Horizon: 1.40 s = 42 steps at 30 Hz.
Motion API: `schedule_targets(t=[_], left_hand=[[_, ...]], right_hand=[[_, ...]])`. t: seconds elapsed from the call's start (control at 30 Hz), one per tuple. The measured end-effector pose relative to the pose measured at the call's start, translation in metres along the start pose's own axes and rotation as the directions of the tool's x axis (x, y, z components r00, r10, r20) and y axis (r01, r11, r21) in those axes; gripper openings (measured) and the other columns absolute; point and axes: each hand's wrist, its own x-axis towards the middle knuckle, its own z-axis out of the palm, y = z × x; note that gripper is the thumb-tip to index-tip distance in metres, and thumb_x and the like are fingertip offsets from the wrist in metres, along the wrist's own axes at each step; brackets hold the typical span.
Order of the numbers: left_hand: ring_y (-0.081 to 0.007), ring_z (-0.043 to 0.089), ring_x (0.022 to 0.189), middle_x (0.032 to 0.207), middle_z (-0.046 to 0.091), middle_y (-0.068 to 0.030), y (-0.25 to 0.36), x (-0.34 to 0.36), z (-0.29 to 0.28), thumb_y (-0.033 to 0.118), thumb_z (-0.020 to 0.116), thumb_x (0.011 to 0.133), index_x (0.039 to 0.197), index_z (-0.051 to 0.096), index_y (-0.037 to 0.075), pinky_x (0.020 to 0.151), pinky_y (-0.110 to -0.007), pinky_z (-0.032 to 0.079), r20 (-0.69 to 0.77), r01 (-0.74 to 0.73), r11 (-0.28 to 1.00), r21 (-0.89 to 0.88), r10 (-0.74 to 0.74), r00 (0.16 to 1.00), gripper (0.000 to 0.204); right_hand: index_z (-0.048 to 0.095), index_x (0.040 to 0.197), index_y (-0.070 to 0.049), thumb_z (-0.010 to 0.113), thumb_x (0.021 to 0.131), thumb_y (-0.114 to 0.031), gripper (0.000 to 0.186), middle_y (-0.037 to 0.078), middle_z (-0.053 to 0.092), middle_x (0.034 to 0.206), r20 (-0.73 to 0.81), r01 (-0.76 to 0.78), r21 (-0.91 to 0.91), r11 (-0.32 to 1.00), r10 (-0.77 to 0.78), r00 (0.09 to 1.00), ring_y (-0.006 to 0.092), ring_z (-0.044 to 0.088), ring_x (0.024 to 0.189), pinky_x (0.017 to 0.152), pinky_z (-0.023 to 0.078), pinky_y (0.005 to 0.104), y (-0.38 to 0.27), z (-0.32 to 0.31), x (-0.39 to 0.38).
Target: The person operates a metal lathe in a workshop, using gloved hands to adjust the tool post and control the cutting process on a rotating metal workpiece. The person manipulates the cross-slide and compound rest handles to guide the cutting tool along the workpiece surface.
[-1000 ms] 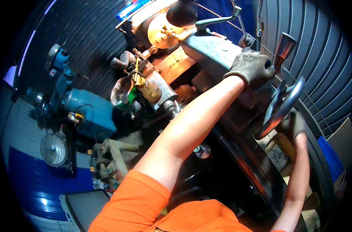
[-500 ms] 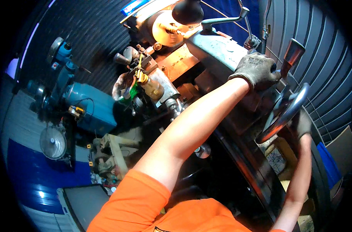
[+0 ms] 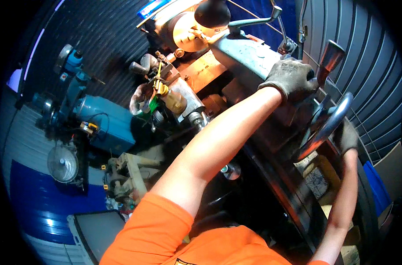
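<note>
My left hand (image 3: 291, 79), in a grey work glove, rests at the near end of a lathe tailstock (image 3: 245, 52). Its fingers curl down beside the base of a dark, cone-shaped crank handle (image 3: 332, 57); what they grip is hidden. Lower right, my right hand (image 3: 348, 136), also gloved, is close against the rim of a metal handwheel (image 3: 337, 121). The wheel and shadow hide its fingers. Beyond the tailstock, a lamp lights the round chuck (image 3: 187, 33). A clamping lever (image 3: 256, 21) stands on top of the tailstock.
A tool post (image 3: 165, 73) and a yellowish bottle (image 3: 175, 102) sit on the carriage, left of my forearm. Farther left are a blue machine (image 3: 104, 119) and a fan (image 3: 62, 163). Corrugated wall (image 3: 364, 66) runs close on the right. A yellow container (image 3: 326, 174) lies below the handwheel.
The view has shifted slightly. My right hand and the wheel's near rim sit a little higher in the picture. The crank handle stands slightly more upright, and my left hand stays on the tailstock.
</note>
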Motion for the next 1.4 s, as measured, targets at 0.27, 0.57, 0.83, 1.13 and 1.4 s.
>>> schedule_targets(t=[0.27,0.57,0.83,1.13,1.4], left_hand=[[-0.0334,0.064,0.107,0.107,0.07,-0.0181,-0.008,-0.009,-0.003,0.055,0.054,0.087,0.098,0.075,0.01,0.095,-0.043,0.048,-0.007,0.031,0.999,0.035,-0.03,1.0,0.051],[-0.0345,0.065,0.107,0.106,0.07,-0.0188,-0.001,-0.003,-0.001,0.055,0.054,0.087,0.101,0.074,0.01,0.095,-0.044,0.048,0.0,0.003,0.999,0.034,-0.003,1.0,0.052],[-0.0354,0.066,0.1,0.101,0.071,-0.0188,-0.006,-0.004,0.0,0.049,0.062,0.079,0.098,0.073,0.012,0.089,-0.046,0.05,-0.034,0.02,0.998,0.054,-0.018,0.999,0.043],[-0.0363,0.066,0.099,0.098,0.071,-0.0185,-0.008,0.001,0.009,0.047,0.066,0.077,0.098,0.072,0.012,0.087,-0.047,0.05,-0.098,-0.024,0.999,0.044,0.028,0.995,0.042],[-0.0368,0.068,0.098,0.099,0.071,-0.0191,-0.002,-0.001,0.005,0.053,0.057,0.082,0.098,0.075,0.013,0.089,-0.046,0.051,-0.051,-0.017,0.999,0.033,0.019,0.999,0.046]], right_hand=[[0.064,0.091,-0.01,0.073,0.074,-0.022,0.022,0.015,0.068,0.079,0.001,0.263,-0.03,0.964,-0.263,0.965,0.0368,0.065,0.07,0.063,0.05,0.0454,-0.12,-0.112,-0.096],[0.069,0.099,-0.007,0.061,0.089,-0.031,0.028,0.023,0.069,0.092,-0.022,0.022,-0.021,1.0,-0.023,1.0,0.0389,0.068,0.09,0.079,0.053,0.0492,0.01,0.03,0.008],[0.062,0.107,-0.007,0.07,0.078,-0.023,0.034,0.013,0.065,0.082,-0.406,0.211,-0.154,0.965,-0.257,0.877,0.0335,0.065,0.083,0.072,0.049,0.0482,-0.089,-0.119,-0.061],[0.07,0.104,-0.012,0.069,0.081,-0.025,0.027,0.023,0.068,0.085,0.17,0.124,0.513,0.85,-0.241,0.955,0.0401,0.069,0.079,0.07,0.054,0.0452,-0.088,0.003,-0.102],[0.068,0.107,-0.012,0.065,0.084,-0.019,0.024,0.015,0.071,0.1,-0.091,-0.061,-0.04,0.997,0.058,0.994,0.0366,0.067,0.092,0.081,0.054,0.0454,0.029,0.022,0.006]])
